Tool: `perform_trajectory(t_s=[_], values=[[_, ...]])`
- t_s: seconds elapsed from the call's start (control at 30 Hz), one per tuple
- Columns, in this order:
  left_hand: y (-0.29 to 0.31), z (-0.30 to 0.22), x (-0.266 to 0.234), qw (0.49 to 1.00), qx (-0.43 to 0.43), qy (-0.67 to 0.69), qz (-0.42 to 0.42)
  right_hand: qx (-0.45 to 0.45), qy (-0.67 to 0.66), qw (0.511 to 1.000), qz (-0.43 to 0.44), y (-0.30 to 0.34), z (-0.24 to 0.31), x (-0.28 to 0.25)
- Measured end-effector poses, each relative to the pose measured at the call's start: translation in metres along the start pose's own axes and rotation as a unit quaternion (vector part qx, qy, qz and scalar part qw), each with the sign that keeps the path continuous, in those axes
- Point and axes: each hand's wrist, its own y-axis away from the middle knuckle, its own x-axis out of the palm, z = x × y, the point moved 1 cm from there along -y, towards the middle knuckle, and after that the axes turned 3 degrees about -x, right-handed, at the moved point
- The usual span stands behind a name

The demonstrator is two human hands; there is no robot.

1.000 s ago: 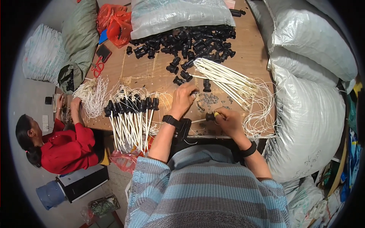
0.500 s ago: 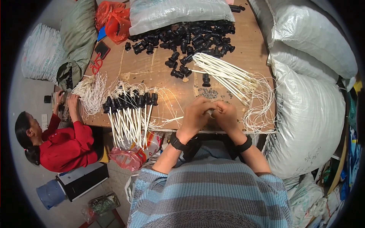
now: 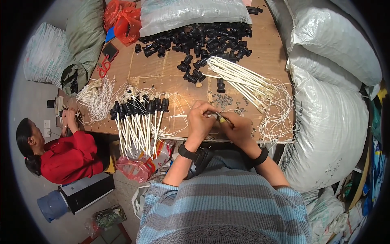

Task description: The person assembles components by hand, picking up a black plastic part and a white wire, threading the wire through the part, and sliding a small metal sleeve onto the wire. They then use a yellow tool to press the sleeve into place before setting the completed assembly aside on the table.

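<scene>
My left hand (image 3: 200, 123) is closed over the table's front edge, its fingertips pinching a thin white wire (image 3: 178, 116) that runs out to its left. Facing it, my right hand (image 3: 240, 129) is closed with its fingertips near the left ones. A small yellowish piece (image 3: 222, 119) shows between the two hands, too small and partly covered to name. Just beyond them lie small metal clips (image 3: 223, 99) and one black lamp holder (image 3: 220, 85). Left of my hands, a row of black holders (image 3: 140, 106) on white tubes (image 3: 136, 136) overhangs the table edge.
More black holders (image 3: 211, 40) are heaped below a white sack (image 3: 195, 16). A bundle of white tubes with wires (image 3: 239, 81) lies to the right. Full sacks (image 3: 325, 130) crowd the right side. At left, a person in red (image 3: 71, 156) works beside tangled white wires (image 3: 97, 99).
My hands have parted slightly, the left shifting left, and the yellowish piece shows between them. The white wire beside my left hand has risen. The person in red has brought both hands together.
</scene>
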Motion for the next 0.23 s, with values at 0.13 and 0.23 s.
perform_trajectory(t_s=[0.13, 0.23], values=[[-0.001, 0.007, -0.003, 0.996, 0.068, -0.040, -0.039, 0.033, 0.001, 0.999, 0.010, 0.002, -0.013, 0.000], [-0.003, 0.005, -0.004, 0.976, 0.183, -0.100, -0.062, 0.126, 0.074, 0.986, 0.076, -0.003, -0.011, -0.006]])
